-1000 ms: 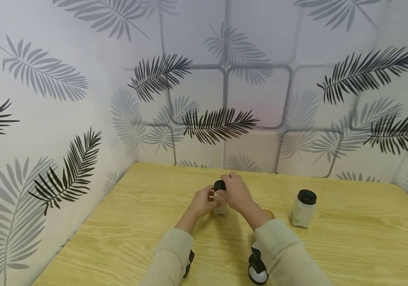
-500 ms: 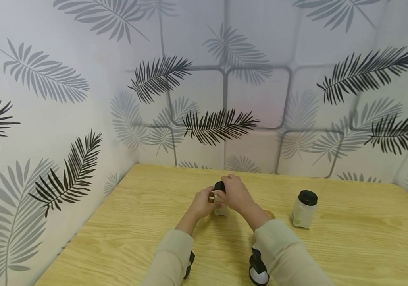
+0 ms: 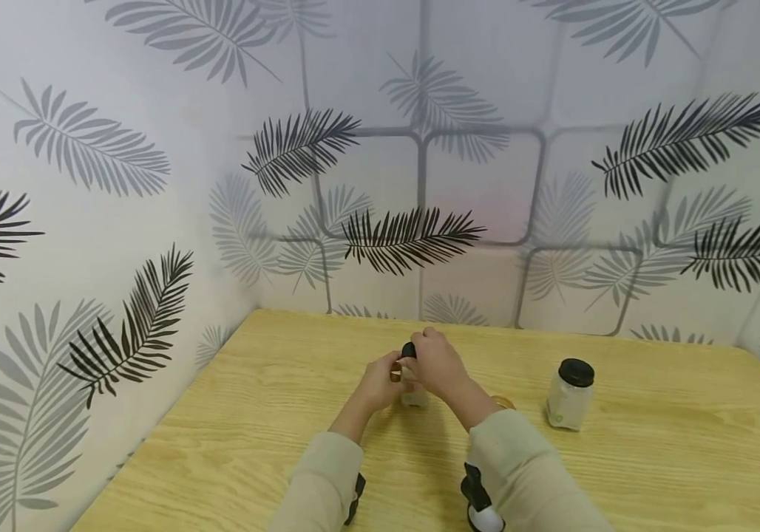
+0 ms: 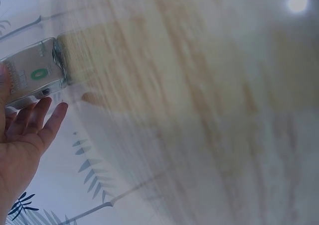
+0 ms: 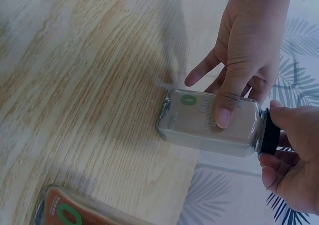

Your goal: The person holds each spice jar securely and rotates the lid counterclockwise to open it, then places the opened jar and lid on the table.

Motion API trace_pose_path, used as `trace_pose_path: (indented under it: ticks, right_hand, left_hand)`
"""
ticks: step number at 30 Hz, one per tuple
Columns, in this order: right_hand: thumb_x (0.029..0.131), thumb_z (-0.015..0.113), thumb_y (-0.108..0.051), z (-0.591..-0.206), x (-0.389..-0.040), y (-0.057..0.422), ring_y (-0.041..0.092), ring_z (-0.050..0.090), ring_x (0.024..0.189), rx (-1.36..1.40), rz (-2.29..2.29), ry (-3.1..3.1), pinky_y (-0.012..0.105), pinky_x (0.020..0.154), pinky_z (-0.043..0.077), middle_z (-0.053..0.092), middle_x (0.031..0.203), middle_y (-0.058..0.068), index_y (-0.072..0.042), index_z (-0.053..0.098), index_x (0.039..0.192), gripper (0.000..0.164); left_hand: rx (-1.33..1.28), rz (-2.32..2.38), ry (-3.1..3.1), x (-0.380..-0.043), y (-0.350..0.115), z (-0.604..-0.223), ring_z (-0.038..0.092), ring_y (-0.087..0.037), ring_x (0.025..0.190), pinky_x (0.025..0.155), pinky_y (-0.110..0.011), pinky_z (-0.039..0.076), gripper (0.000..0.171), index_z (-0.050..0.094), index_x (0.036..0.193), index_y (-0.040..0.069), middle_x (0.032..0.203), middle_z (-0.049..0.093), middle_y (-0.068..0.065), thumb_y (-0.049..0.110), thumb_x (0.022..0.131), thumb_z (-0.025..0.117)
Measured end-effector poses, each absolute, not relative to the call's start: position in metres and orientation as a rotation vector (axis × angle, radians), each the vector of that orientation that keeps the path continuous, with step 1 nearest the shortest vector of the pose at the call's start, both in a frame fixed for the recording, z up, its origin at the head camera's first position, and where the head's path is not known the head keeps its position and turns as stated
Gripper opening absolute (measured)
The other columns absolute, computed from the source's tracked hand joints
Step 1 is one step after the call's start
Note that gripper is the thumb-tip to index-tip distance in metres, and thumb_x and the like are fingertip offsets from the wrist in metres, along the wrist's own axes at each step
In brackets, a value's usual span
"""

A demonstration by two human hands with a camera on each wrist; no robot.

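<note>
A pale wood-grained table (image 3: 273, 421) carries everything, its back edge running along a wall (image 3: 380, 170) papered with grey and black feathery leaves; the same pattern covers the wall beyond its left edge. Near that back edge, closer to the far left corner than to the far right one, a clear square-sided jar (image 5: 202, 136) stands upright between two hands. The left hand (image 3: 377, 383) grips the jar's body, its thumb lying across the printed side. The right hand (image 3: 438, 362) pinches the black lid (image 5: 269, 131) between thumb and fingers. Together the hands cover much of the jar in the head view, leaving part of the lid and the lower body in sight.

A second black-lidded jar (image 3: 568, 397) with pale contents stands toward the far right corner, well apart from both hands. The right sleeve (image 3: 533, 473) and forearm reach between the two jars, partly hiding an amber rim (image 3: 504, 401) just beside the wrist. The right wrist view catches a container with brown contents (image 5: 97, 212) and a green ring mark, cut off by the frame. Black-and-white gear (image 3: 477, 488) shows beside the right sleeve, and a dark piece (image 3: 355, 501) beside the left sleeve (image 3: 323, 473).
</note>
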State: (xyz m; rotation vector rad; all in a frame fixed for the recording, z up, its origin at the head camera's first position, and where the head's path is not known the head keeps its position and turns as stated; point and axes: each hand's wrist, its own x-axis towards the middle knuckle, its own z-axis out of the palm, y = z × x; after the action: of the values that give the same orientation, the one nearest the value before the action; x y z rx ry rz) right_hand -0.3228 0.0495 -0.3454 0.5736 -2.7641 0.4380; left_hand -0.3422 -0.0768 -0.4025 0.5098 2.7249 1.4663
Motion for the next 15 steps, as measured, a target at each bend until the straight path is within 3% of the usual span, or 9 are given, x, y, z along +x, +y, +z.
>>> trace_pose_path:
  ticks: [7, 15]
  right_hand:
    - [0.085, 0.062, -0.023, -0.3468, -0.3239, 0.0511, 0.031, 0.055, 0.091, 0.584, 0.462, -2.787, 0.040, 0.074, 0.051, 0.055, 0.099, 0.017, 0.002, 0.056, 0.105, 0.033]
    - [0.086, 0.061, -0.010, -0.3414, -0.3216, 0.0525, 0.035, 0.050, 0.099, 0.700, 0.440, -2.790, 0.047, 0.079, 0.049, 0.055, 0.116, 0.020, -0.001, 0.055, 0.116, 0.032]
  left_hand:
    - [0.508, 1.458, 2.718, -0.3404, -0.0757, -0.4030, 0.055, -0.036, 0.110, 0.087, -0.042, 0.050, 0.050, 0.046, 0.128, 0.004, 0.128, 0.049, -0.022, 0.015, 0.083, 0.065]
    - [0.504, 1.475, 2.711, -0.3399, -0.0768, -0.4018, 0.054, -0.036, 0.111, 0.089, -0.041, 0.049, 0.050, 0.045, 0.128, 0.004, 0.128, 0.049, -0.022, 0.015, 0.083, 0.065]
